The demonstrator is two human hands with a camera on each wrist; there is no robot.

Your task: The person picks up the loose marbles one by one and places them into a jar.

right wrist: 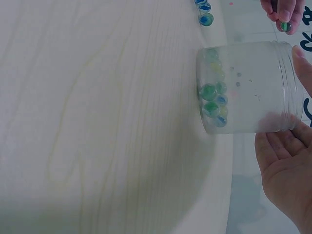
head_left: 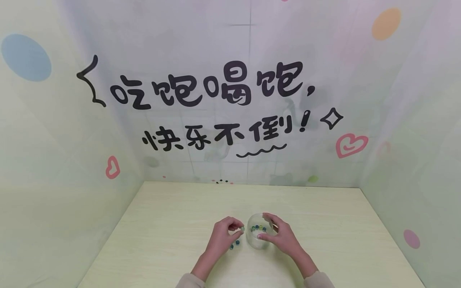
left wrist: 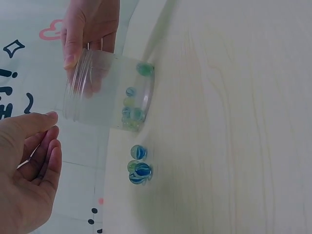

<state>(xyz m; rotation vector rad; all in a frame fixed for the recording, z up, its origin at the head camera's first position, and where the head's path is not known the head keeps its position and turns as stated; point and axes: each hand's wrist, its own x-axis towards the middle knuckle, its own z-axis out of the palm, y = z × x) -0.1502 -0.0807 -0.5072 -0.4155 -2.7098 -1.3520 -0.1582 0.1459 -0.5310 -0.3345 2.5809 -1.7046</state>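
A clear jar [head_left: 255, 240] stands on the table with several blue, green and yellow glass marbles [right wrist: 210, 92] at its bottom. My right hand [head_left: 279, 235] grips the jar near its rim, thumb on one side and fingers on the other. Beside the mouth of the jar, my left hand [head_left: 224, 236] pinches a green marble [right wrist: 285, 27] between thumb and fingertips. In the left wrist view that marble is hidden behind the left hand [left wrist: 29, 165]. A few loose marbles [left wrist: 140, 168], blue and green, lie close together on the table to the left of the jar.
The pale wooden table [head_left: 162, 224] meets a printed backdrop [head_left: 201, 48] with black lettering at its far edge. Side panels [head_left: 414, 168] of the same printed cloth rise at left and right.
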